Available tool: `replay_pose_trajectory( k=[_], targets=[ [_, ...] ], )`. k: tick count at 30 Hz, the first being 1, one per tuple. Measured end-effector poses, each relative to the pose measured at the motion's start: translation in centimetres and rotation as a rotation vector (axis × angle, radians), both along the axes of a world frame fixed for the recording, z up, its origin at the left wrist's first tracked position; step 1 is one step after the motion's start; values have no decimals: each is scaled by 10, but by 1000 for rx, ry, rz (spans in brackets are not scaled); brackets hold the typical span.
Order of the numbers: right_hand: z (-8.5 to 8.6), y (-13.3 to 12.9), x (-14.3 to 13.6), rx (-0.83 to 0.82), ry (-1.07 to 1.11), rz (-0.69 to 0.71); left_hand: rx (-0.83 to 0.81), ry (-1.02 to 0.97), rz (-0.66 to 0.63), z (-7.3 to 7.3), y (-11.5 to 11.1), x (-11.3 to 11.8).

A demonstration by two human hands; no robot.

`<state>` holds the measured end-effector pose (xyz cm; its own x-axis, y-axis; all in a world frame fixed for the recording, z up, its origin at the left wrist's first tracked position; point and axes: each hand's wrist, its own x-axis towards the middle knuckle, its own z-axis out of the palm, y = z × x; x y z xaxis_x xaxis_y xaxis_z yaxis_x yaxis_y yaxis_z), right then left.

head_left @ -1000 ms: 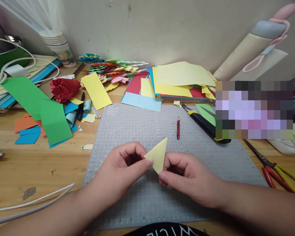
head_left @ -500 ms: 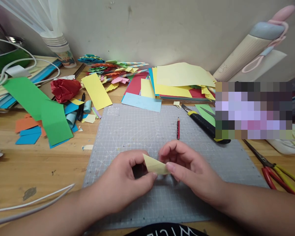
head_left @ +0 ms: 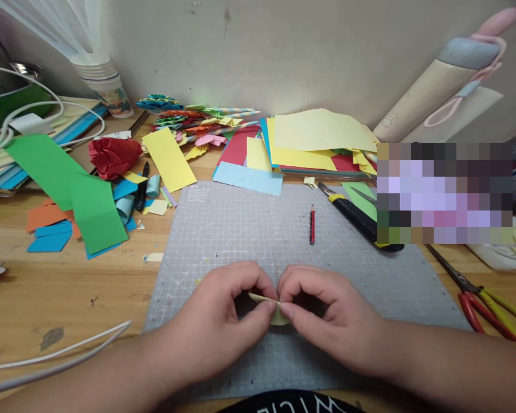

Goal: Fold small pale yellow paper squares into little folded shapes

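A small piece of pale yellow folded paper (head_left: 279, 317) is held over the grey cutting mat (head_left: 241, 229). My left hand (head_left: 234, 304) pinches it between thumb and index finger. From the other side my right hand (head_left: 327, 304) grips the same paper, thumb and fingers together. The thumbs and fingertips of both hands nearly meet, hiding most of the paper. A short red pencil (head_left: 312, 225) lies on the mat beyond my right hand.
A black utility knife (head_left: 356, 218) and scissors (head_left: 477, 292) lie at the right. Green paper strips (head_left: 98, 215), a crumpled red paper (head_left: 115, 158) and scraps are at the left. Stacked coloured paper (head_left: 322, 132) rests by the wall. A white cable (head_left: 69, 350) crosses the left front.
My right hand has moved in towards my left, and its fingers have closed on the paper. The paper has tilted and shows less of its face.
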<state>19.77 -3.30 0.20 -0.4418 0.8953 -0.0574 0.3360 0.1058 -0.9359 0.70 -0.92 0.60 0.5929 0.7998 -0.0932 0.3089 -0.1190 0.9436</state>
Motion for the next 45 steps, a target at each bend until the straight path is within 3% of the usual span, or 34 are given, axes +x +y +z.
replay_pose_trajectory(
  k=[4, 7, 11, 14, 17, 27, 31, 35, 45],
  targets=[
    [-1, 0, -1, 16, -37, -35, 57, 21, 15, -1, 0, -1],
    [-4, -2, -2, 70, -88, -35, 126, 65, -48, -2, -2, -2],
    [-7, -7, -5, 166, -139, -15, 349, 175, -132, -1, -6, -2],
    [-7, -9, -7, 219, -142, -11, 538, 236, -121, -1, -10, 0],
    [-6, -8, -7, 251, -127, -17, 613, 272, -74, -1, -12, 0],
    [0, 0, 2, 130, 16, -136, 467, 274, 240, 3, 5, -10],
    [0, -1, 0, 75, 86, -98, 278, 40, 100, 2, 0, -8],
    [0, -1, -2, 85, 55, -59, 195, -14, -21, -1, -5, -3],
    [1, 0, -1, 115, -8, -85, 70, -54, 59, 3, -2, 0]
  ],
)
